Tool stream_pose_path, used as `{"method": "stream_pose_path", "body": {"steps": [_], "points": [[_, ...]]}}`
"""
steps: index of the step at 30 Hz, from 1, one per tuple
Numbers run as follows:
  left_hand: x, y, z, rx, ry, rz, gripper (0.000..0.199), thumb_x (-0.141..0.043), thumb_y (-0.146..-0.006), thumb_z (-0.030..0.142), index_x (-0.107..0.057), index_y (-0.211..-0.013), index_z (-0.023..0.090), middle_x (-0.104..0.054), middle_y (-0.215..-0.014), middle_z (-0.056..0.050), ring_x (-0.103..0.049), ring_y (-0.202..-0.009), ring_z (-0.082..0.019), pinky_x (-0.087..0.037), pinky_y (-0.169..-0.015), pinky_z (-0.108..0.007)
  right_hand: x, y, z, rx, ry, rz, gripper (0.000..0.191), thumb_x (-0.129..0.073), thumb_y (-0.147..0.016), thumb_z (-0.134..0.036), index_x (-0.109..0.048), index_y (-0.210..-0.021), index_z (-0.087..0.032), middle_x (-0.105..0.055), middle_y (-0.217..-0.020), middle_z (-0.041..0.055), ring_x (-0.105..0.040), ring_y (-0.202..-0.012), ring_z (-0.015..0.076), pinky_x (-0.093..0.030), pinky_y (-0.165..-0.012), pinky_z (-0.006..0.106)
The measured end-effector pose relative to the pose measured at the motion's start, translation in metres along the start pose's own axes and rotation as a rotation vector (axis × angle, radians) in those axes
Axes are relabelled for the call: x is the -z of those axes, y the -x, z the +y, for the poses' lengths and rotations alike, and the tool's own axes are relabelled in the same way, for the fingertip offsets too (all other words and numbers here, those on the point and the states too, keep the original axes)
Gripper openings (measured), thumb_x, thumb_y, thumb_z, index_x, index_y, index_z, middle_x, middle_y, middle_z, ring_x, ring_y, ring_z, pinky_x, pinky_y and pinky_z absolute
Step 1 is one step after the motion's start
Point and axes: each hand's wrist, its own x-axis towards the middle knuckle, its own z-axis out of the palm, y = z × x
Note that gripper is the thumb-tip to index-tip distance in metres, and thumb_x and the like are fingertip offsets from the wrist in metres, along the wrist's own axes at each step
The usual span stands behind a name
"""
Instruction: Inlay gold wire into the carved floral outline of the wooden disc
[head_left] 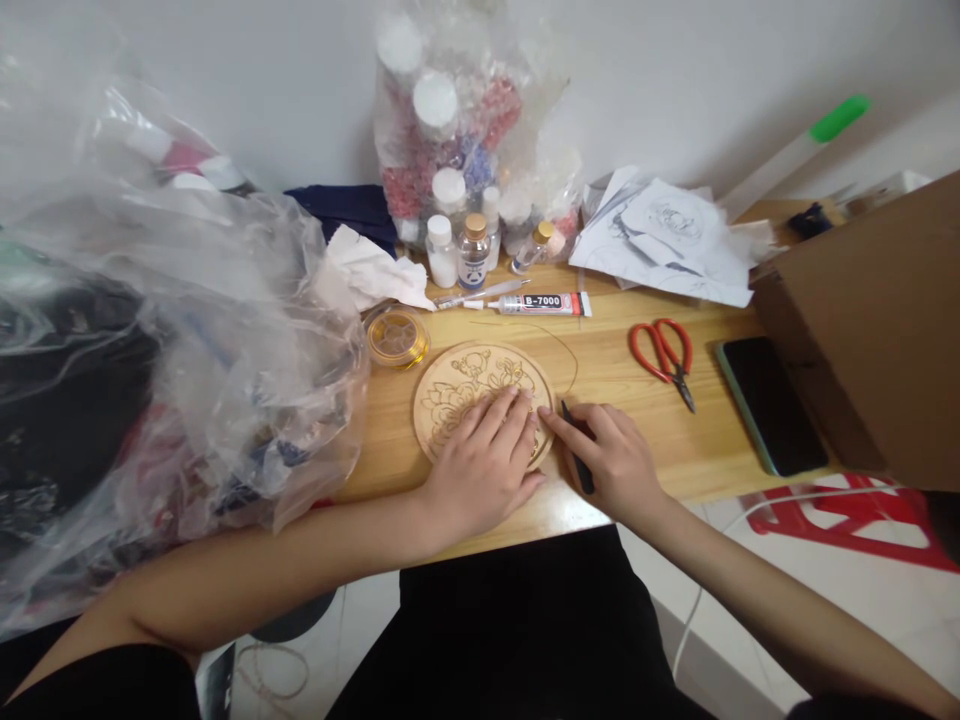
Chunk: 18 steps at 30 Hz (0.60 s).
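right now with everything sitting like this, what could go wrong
The thin wire curving loosely beside the wooden disc might snag on the right hand. The left hand covers part of the disc's design, so a slip there could go unnoticed. The phone lies near the table's front edge and might get knocked off.

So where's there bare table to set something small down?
The table is bare between your right hand and the phone, below the pliers. A smaller patch lies left of the pliers, below the glue tube. It's crowded along the back with bottles, and on the left with crumpled plastic.
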Motion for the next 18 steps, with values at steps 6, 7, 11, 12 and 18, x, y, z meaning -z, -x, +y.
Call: {"method": "stream_pose_path", "body": {"steps": [6, 7, 11, 12, 18], "points": [[-0.0005, 0.0000, -0.0002, -0.025, -0.028, -0.004, 0.054, -0.047, -0.093, 0.046, -0.058, -0.124, 0.003, -0.057, -0.134, -0.017, -0.049, -0.128, -0.031, -0.035, -0.106, -0.041, -0.0010, -0.0003, -0.0009, -0.006, 0.020, 0.010, 0.037, -0.054, -0.085, -0.012, -0.057, -0.122, -0.015, -0.056, -0.094, 0.0102, -0.051, -0.082, 0.0197, -0.046, -0.066, 0.030], [-0.0006, 0.0001, -0.0002, -0.027, -0.033, -0.004, 0.054, -0.046, -0.093, 0.046, -0.058, -0.124, 0.003, -0.057, -0.134, -0.017, -0.049, -0.128, -0.031, -0.034, -0.106, -0.041, -0.0012, -0.0002, -0.0008, -0.009, 0.016, 0.008, 0.038, -0.054, -0.085, -0.012, -0.057, -0.122, -0.015, -0.056, -0.094, 0.0102, -0.051, -0.081, 0.0198, -0.046, -0.066, 0.031], [-0.0018, 0.0008, -0.0005, -0.041, -0.050, 0.005, 0.054, -0.044, -0.094, 0.046, -0.059, -0.123, 0.003, -0.057, -0.133, -0.017, -0.049, -0.127, -0.031, -0.034, -0.106, -0.041, -0.0013, 0.0003, -0.0004, -0.009, -0.008, -0.003, 0.039, -0.054, -0.084, -0.013, -0.058, -0.123, -0.015, -0.056, -0.094, 0.0109, -0.051, -0.082, 0.0203, -0.047, -0.066, 0.032], [-0.0022, 0.0010, -0.0006, -0.044, -0.053, 0.006, 0.054, -0.044, -0.094, 0.046, -0.059, -0.123, 0.003, -0.058, -0.132, -0.017, -0.049, -0.127, -0.031, -0.034, -0.106, -0.042, -0.0012, 0.0004, -0.0003, -0.011, -0.011, -0.002, 0.040, -0.054, -0.084, -0.013, -0.057, -0.123, -0.015, -0.056, -0.094, 0.0112, -0.051, -0.082, 0.0204, -0.047, -0.067, 0.032], [-0.0029, 0.0015, -0.0003, -0.050, -0.052, 0.004, 0.054, -0.045, -0.094, 0.045, -0.057, -0.124, 0.002, -0.056, -0.133, -0.019, -0.048, -0.128, -0.032, -0.034, -0.105, -0.042, -0.0017, 0.0003, -0.0007, -0.005, 0.001, 0.009, 0.039, -0.053, -0.084, -0.012, -0.057, -0.123, -0.014, -0.056, -0.094, 0.0116, -0.051, -0.082, 0.0208, -0.047, -0.066, 0.032]]}}
